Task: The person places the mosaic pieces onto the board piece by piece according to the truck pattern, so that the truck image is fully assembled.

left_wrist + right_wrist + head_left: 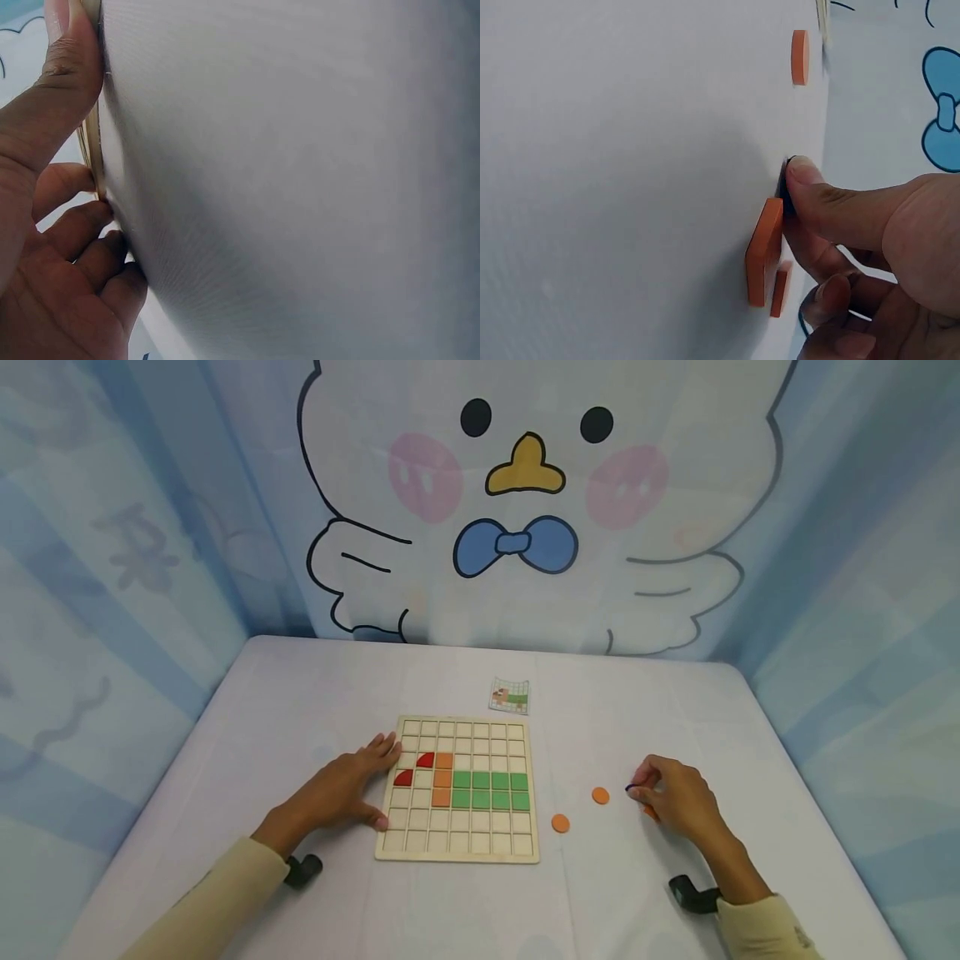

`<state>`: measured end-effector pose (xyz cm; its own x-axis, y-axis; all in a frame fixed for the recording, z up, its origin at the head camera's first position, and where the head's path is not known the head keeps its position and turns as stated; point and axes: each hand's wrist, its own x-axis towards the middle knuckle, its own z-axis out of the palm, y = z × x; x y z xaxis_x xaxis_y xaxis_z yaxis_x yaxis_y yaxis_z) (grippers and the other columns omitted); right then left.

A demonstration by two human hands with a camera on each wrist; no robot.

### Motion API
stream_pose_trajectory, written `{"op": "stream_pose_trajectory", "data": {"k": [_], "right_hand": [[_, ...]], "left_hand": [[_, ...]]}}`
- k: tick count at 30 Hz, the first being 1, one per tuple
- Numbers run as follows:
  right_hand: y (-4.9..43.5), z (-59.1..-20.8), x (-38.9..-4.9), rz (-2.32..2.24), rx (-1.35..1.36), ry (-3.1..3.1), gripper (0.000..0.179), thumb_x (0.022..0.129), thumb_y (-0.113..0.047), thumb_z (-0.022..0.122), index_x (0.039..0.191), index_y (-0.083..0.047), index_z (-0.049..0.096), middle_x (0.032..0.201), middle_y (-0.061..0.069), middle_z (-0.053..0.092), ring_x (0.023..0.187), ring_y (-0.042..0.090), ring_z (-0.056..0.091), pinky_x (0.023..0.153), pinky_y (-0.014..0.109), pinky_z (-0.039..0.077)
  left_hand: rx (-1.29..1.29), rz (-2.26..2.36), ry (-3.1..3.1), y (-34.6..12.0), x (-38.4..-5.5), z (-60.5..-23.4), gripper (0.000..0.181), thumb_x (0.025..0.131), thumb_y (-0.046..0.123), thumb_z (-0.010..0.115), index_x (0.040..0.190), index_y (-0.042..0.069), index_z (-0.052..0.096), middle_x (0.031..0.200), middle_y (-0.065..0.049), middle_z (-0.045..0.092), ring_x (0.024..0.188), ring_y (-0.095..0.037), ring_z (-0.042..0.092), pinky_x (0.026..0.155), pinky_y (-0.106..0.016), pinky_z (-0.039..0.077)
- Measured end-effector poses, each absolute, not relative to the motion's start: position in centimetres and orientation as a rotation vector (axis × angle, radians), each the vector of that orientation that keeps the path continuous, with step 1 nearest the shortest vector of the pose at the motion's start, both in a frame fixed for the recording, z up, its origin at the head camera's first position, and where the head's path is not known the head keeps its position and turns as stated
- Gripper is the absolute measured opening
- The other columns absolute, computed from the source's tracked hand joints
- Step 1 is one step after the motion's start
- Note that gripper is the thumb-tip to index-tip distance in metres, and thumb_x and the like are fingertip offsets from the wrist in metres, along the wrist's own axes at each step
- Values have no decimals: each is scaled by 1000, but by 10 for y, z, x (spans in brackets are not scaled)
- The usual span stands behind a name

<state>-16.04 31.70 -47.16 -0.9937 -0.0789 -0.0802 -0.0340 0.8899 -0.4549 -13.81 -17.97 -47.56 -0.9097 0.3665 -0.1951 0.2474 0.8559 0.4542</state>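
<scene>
My left hand (347,789) rests at the left edge of a wooden grid board (480,845), thumb and fingertips spread along the rim. On the board lie two red quarter-round pieces (403,777), a column of orange squares (442,778) and a green block of squares (491,790). To the board's right, my right hand (678,797) pinches a small dark piece (784,187) between thumb and fingers, close over the table. Right by those fingers, an orange piece with straight edges (763,251) and another orange piece (781,291) show in the right wrist view.
Two round orange pieces (601,796) lie between the board and my right hand. Behind the board is a small picture card (510,696) with a grid pattern. The white table (330,693) ends at a printed curtain (517,602) at the back.
</scene>
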Motion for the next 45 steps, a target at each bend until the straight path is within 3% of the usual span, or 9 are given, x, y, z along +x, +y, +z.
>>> {"op": "stream_pose_trajectory", "data": {"k": [9, 19, 24, 29, 33, 36, 45], "right_hand": [[273, -461, -166, -815, -224, 3020, 13, 89, -10, 85, 92, -16, 74, 88, -2, 74, 88, 20, 58, 80, 34, 46], [193, -448, -174, -951, -421, 2925, 14, 89, -13, 86, 90, -21, 75, 86, -8, 72, 87, 16, 59, 82, 33, 48], [159, -446, -178, -1030, -579, 2827, 13, 88, -17, 87, 86, -24, 76, 84, -12, 73, 83, 13, 58, 78, 29, 46], [125, -448, -184, -1078, -706, 2748, 12, 88, -20, 87, 85, -25, 77, 83, -13, 74, 73, 11, 58, 66, 26, 46], [98, -451, -189, -1075, -791, 2713, 12, 89, -20, 88, 84, -24, 78, 82, -13, 74, 77, 10, 65, 68, 27, 49], [80, -453, -191, -1050, -825, 2693, 12, 88, -19, 88, 84, -23, 78, 81, -12, 74, 82, 9, 68, 71, 27, 52], [47, -465, -193, -949, -765, 2659, 10, 89, -19, 88, 84, -21, 79, 75, -10, 72, 66, 4, 59, 58, 23, 46]], "left_hand": [[460, 624, 2753, -180, -138, -475, 122, 68, 38, 98, 166, 8, 33, 176, -14, 24, 164, -41, 20, 127, -66, 31], [458, 625, 2753, -180, -138, -476, 122, 68, 39, 98, 166, 8, 32, 177, -14, 23, 165, -40, 20, 127, -65, 30], [474, 633, 2758, -180, -138, -474, 122, 68, 39, 98, 166, 6, 33, 176, -15, 25, 165, -40, 21, 128, -64, 29], [476, 632, 2757, -180, -138, -474, 122, 68, 38, 98, 166, 6, 33, 176, -15, 25, 165, -39, 21, 128, -63, 29], [478, 637, 2749, -182, -139, -475, 121, 69, 39, 97, 166, 6, 33, 176, -15, 25, 165, -40, 21, 128, -63, 29], [485, 634, 2746, -184, -140, -475, 120, 69, 41, 96, 166, 7, 33, 176, -15, 24, 165, -40, 21, 128, -64, 29], [518, 637, 2746, -187, -142, -476, 121, 68, 41, 97, 165, 5, 34, 176, -17, 25, 164, -41, 22, 127, -64, 30]]}}
